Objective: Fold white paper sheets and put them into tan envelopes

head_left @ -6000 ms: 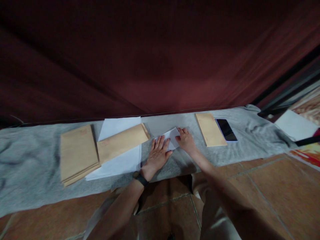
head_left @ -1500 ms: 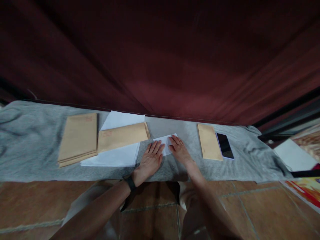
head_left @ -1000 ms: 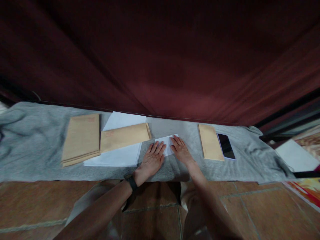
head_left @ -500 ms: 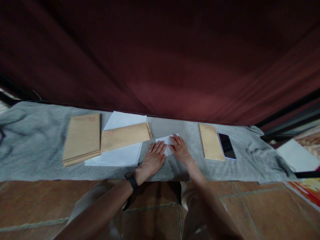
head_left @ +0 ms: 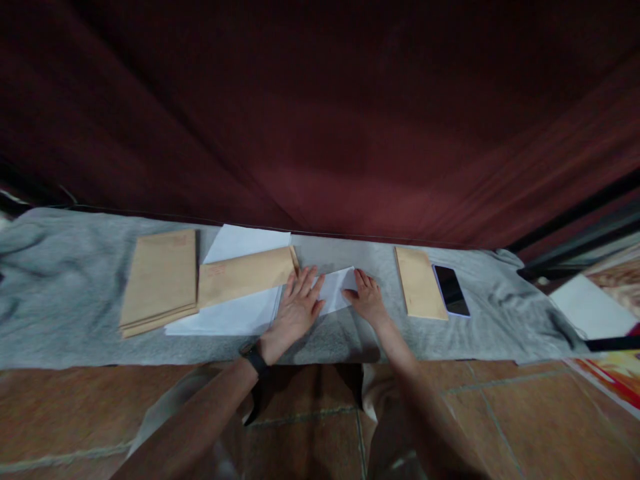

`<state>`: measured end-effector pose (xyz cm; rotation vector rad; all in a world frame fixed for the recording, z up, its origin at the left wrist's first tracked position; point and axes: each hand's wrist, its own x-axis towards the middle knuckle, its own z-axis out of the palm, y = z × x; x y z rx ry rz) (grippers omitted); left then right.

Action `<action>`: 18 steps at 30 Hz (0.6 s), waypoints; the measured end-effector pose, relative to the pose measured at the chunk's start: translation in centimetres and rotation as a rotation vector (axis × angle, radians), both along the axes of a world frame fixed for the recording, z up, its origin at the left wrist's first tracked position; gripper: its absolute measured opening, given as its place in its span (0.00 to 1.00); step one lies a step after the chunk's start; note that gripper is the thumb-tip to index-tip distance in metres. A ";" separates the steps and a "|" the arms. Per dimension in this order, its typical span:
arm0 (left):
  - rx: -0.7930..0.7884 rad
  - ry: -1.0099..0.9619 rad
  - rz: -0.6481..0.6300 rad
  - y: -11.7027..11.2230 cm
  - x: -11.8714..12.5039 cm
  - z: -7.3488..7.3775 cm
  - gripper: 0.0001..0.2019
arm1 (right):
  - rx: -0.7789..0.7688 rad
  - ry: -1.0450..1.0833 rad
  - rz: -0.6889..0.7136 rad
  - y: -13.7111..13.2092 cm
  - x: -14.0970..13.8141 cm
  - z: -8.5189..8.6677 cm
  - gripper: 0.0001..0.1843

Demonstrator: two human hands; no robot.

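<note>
A folded sheet of white paper [head_left: 334, 291] lies on the grey cloth between my hands. My left hand [head_left: 299, 303] is spread flat over its left end, fingertips close to the brown envelope beside it. At the paper's right end rests my right hand [head_left: 367, 297], fingers stretched along the edge and thumb apart on the sheet. Part of the paper is hidden beneath both hands. To the left, a single brown envelope [head_left: 245, 272] lies across a stack of white sheets [head_left: 225, 322].
A pile of brown envelopes [head_left: 163, 277] sits at the far left. On the right lie another brown envelope [head_left: 421, 283] and a phone [head_left: 451, 291]. A grey cloth [head_left: 65, 287] covers the narrow bench. Behind it hangs a dark red curtain [head_left: 320, 133]; tiled floor [head_left: 305, 447] is below.
My left hand has slid left along the paper and its fingers have spread. The right hand has shifted slightly right, so more of the white paper shows between them.
</note>
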<state>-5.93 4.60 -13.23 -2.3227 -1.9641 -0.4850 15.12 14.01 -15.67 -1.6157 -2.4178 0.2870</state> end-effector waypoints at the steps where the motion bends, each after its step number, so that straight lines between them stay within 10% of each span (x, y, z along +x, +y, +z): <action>1: 0.008 -0.011 0.056 0.3 -0.8 0.3 0.31 | -0.010 -0.010 -0.019 0.0 0.0 0.2 0.37; 9: -0.207 -0.058 0.349 2.5 -9.5 1.5 0.55 | -0.070 -0.033 -0.034 -0.3 -0.3 1.3 0.35; 18: -0.398 -0.111 0.320 2.8 -13.8 2.3 0.57 | -0.048 -0.064 -0.021 -0.6 -0.3 1.0 0.32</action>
